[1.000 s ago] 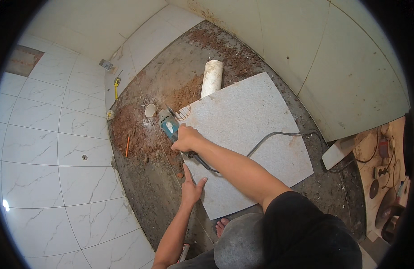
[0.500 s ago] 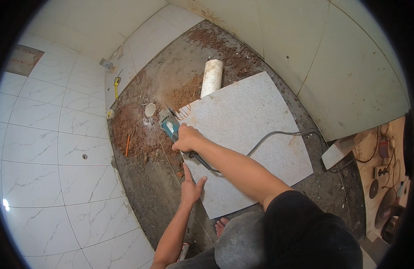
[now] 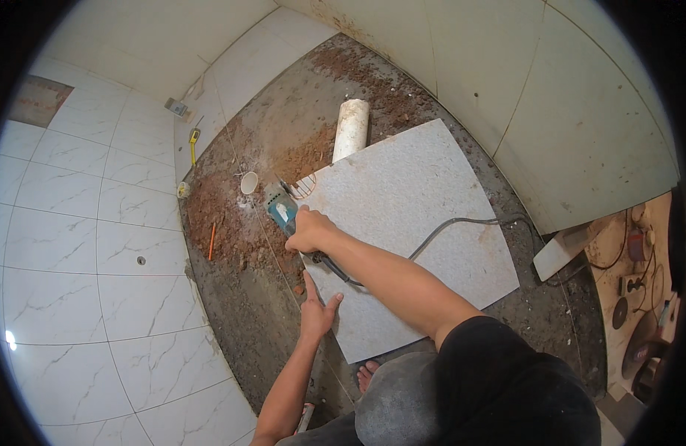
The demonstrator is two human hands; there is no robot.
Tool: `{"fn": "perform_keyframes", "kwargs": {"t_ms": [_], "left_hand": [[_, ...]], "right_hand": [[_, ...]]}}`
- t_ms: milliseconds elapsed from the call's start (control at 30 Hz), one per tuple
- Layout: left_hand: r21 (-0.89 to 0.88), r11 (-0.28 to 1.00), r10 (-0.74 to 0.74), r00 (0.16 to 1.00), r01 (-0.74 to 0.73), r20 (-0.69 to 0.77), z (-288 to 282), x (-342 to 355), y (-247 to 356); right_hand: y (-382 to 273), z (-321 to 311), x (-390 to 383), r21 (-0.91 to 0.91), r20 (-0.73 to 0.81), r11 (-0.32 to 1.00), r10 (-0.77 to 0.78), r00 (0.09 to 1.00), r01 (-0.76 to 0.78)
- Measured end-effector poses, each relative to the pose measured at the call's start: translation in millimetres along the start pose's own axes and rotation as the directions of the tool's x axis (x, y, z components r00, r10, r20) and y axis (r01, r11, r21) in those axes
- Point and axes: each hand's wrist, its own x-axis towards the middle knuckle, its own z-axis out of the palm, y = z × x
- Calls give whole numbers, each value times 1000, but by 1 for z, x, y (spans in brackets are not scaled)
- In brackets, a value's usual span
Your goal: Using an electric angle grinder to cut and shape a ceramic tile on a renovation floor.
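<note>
My right hand [image 3: 313, 229] is wrapped round the body of a teal angle grinder [image 3: 281, 209], whose grey head lies at the left edge of a large pale grey tile [image 3: 417, 201]. Beside the grinder's disc, a rounded mark with parallel slits [image 3: 305, 186] shows at the tile's far left corner. A hint of dust hangs near the head. Lower along the same edge rests my left hand [image 3: 317, 316], index finger stretched forward and thumb spread out over the tile. Its other fingers are mostly hidden. The grinder's dark cord [image 3: 447, 223] runs across the tile to the right.
A white pipe [image 3: 352, 126] lies beyond the tile. Left of the grinder are a round pipe opening [image 3: 249, 182], reddish soil [image 3: 231, 215] and an orange pencil [image 3: 212, 241]. A yellow tape measure [image 3: 194, 136] is by the tiled wall [image 3: 68, 230]. Tools and discs [image 3: 644, 346] lie at right.
Almost nothing differs. The grinder's head and the disc have shifted very slightly at the marked corner; both hands stay in place.
</note>
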Motion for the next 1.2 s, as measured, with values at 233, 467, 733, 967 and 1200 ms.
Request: {"fn": "perform_keyframes", "kwargs": {"t_ms": [233, 467, 733, 967, 1200], "left_hand": [[11, 1000, 3, 1000, -3, -5, 0, -1, 0], [-11, 999, 36, 999, -36, -15, 1, -1, 0], [-11, 999, 30, 999, -31, -23, 1, 0, -2], [-14, 998, 65, 997, -65, -45, 3, -1, -4], [-84, 994, -60, 997, 63, 43, -6, -3, 16]], "right_hand": [[-1, 1, 0, -6, 25, 1000, 12, 1000, -12], [2, 3, 0, -25, 15, 1000, 6, 1000, -6], [2, 3, -3, -32, 20, 999, 0, 1000, 1], [2, 8, -2, -30, -20, 999, -39, 999, 39], [6, 7, 2, -35, -111, 991, -130, 985, 127]]}}
